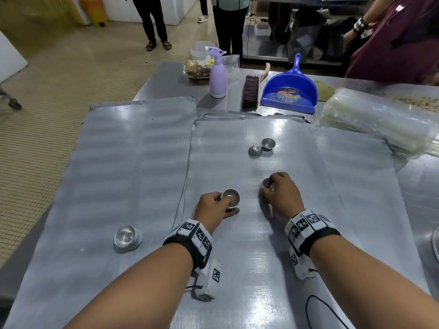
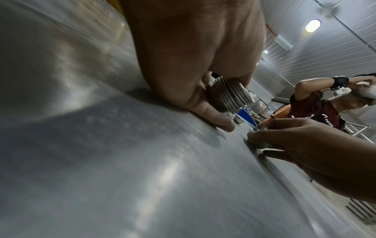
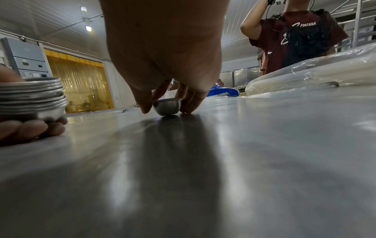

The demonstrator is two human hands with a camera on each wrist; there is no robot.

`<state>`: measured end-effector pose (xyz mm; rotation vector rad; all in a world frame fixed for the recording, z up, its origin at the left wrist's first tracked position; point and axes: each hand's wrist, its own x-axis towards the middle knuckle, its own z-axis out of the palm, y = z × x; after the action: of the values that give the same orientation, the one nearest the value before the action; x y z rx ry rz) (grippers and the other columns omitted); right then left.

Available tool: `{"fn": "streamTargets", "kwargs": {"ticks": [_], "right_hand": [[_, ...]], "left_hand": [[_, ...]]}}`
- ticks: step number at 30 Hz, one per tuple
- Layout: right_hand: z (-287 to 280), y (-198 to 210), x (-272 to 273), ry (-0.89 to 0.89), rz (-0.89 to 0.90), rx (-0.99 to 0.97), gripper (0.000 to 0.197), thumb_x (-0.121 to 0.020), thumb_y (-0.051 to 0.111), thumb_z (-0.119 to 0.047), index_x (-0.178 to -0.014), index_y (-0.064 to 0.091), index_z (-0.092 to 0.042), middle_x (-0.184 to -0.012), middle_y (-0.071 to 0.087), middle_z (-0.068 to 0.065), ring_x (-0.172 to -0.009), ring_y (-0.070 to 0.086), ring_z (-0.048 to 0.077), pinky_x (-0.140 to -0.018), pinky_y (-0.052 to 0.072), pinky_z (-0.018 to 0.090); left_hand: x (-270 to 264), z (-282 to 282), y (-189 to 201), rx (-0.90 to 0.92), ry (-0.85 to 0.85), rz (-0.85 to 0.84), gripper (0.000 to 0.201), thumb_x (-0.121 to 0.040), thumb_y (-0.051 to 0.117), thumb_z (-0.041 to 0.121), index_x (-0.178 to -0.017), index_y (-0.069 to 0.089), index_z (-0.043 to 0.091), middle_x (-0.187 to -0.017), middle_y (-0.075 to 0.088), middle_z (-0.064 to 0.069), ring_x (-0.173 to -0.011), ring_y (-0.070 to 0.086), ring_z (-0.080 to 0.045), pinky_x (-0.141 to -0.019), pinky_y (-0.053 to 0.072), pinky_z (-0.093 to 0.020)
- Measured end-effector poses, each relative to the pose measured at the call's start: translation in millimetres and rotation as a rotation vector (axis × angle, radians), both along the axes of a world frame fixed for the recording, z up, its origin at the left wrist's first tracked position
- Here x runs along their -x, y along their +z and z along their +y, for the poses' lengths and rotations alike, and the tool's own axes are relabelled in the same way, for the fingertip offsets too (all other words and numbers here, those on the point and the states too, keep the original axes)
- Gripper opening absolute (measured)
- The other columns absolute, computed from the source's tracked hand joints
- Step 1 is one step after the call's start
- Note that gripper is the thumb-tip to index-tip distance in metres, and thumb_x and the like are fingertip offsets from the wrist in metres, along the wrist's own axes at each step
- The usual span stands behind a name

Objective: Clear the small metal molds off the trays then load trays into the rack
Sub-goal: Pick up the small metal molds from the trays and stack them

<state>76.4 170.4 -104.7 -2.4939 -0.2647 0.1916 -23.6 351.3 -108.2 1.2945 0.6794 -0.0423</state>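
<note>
My left hand (image 1: 219, 205) grips a nested stack of small metal molds (image 1: 231, 198) just above the middle tray (image 1: 237, 269); the ribbed stack (image 2: 230, 96) shows against my curled fingers (image 2: 205, 111). My right hand (image 1: 281, 193) pinches a single small mold (image 1: 267, 184) that sits on the same tray; in the right wrist view the fingertips (image 3: 190, 106) close round the mold (image 3: 167, 107) from above. Two loose molds (image 1: 261, 148) lie farther back on the tray. Another stack of molds (image 1: 128, 237) rests on the left tray (image 1: 107, 174).
Behind the trays stand a purple spray bottle (image 1: 217, 74), a brush (image 1: 251, 91) and a blue dustpan (image 1: 291, 91). A clear plastic bundle (image 1: 380, 124) lies at the right. People stand beyond the table. A metal rack (image 3: 358, 19) is at the far right.
</note>
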Motion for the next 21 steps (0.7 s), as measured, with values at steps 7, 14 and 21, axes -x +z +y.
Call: {"fn": "streamTargets", "kwargs": {"ticks": [7, 14, 21], "right_hand": [[-1.4, 4.7, 16.2, -0.019, 0.047, 0.042, 0.054, -0.087, 0.068, -0.024, -0.138, 0.053, -0.016, -0.129, 0.059, 0.009, -0.119, 0.056, 0.027, -0.094, 0.043, 0.033], [-7.9, 4.0, 40.1, -0.021, 0.062, 0.114, 0.05, -0.088, 0.068, -0.035, -0.134, 0.057, -0.019, -0.13, 0.056, 0.007, -0.12, 0.054, 0.027, -0.093, 0.045, 0.034], [-20.7, 11.9, 62.5, -0.077, 0.084, 0.062, 0.06, -0.088, 0.07, -0.04, -0.14, 0.052, -0.015, -0.132, 0.06, 0.01, -0.12, 0.057, 0.029, -0.098, 0.045, 0.036]], "left_hand": [[2.4, -0.2, -0.4, -0.021, -0.022, -0.036, 0.02, -0.091, 0.059, -0.002, -0.098, 0.062, -0.02, -0.086, 0.063, -0.021, -0.078, 0.076, -0.036, -0.075, 0.063, -0.038], [4.2, 0.8, 0.1, -0.022, -0.031, -0.053, 0.011, -0.092, 0.059, -0.002, -0.091, 0.066, -0.01, -0.087, 0.068, -0.02, -0.079, 0.076, -0.037, -0.076, 0.063, -0.038], [8.3, -0.9, 8.2, -0.04, -0.037, -0.05, 0.009, -0.092, 0.06, 0.0, -0.091, 0.068, -0.002, -0.094, 0.07, -0.023, -0.078, 0.077, -0.034, -0.071, 0.061, -0.033]]}}
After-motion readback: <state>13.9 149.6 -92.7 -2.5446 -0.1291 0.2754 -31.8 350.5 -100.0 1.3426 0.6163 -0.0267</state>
